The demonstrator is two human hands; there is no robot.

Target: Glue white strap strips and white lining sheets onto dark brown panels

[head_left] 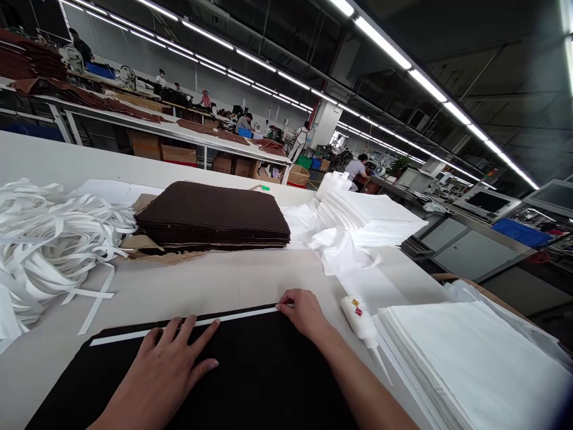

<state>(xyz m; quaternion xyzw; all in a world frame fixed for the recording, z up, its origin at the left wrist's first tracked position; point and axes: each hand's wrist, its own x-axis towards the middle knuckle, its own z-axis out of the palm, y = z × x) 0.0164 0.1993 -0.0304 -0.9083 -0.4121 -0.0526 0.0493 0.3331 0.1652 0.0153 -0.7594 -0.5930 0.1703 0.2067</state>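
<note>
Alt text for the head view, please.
A person's left hand lies flat on a black panel on a white worktable, while the right hand rests at the end of a white strip along the panel's edge. Nearby are a stack of brown panels, a bundle of white strips, a white squeeze bottle and stacked white sheets.

White work table (250, 280). Under the left fingers (181, 330) and right fingers (290, 300): black fabric panel (250, 373). Beyond the fingers: stack of dark brown panels (212, 215); folded white fabric pile (367, 218). Left of the left fingers: tangled white strap cuttings (49, 251). Right of the right fingers: white glue bottle (358, 316), lying down; stack of white sheets (470, 364).
</note>
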